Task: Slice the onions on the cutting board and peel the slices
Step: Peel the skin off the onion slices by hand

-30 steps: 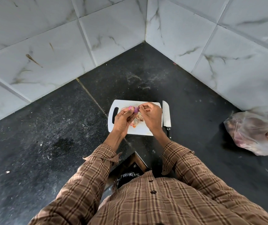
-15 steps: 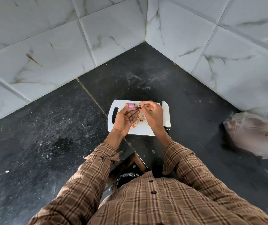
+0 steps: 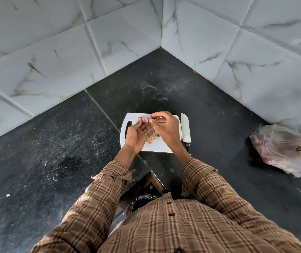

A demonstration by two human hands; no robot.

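A small purple onion piece [image 3: 144, 119] sits at the fingertips of my left hand [image 3: 136, 136], which holds it above the white cutting board [image 3: 155, 147]. My right hand [image 3: 165, 127] is close beside it and pinches a thin strip of onion skin at the piece's right side. Peeled skins and onion bits [image 3: 153, 136] lie on the board under my hands, partly hidden. A knife [image 3: 185, 129] lies flat along the board's right edge, its dark handle toward me.
The board lies on a black stone counter [image 3: 54, 152] in a corner of white marble-look wall tiles [image 3: 109, 42]. A clear plastic bag with onions [image 3: 288, 148] lies at the right. The counter's front notch with a dark bin bag [image 3: 142, 199] is near my body.
Both hands have risen toward the board's far edge. The onion piece has come out further at my left fingertips, and my right hand has shifted right, pulling skin away.
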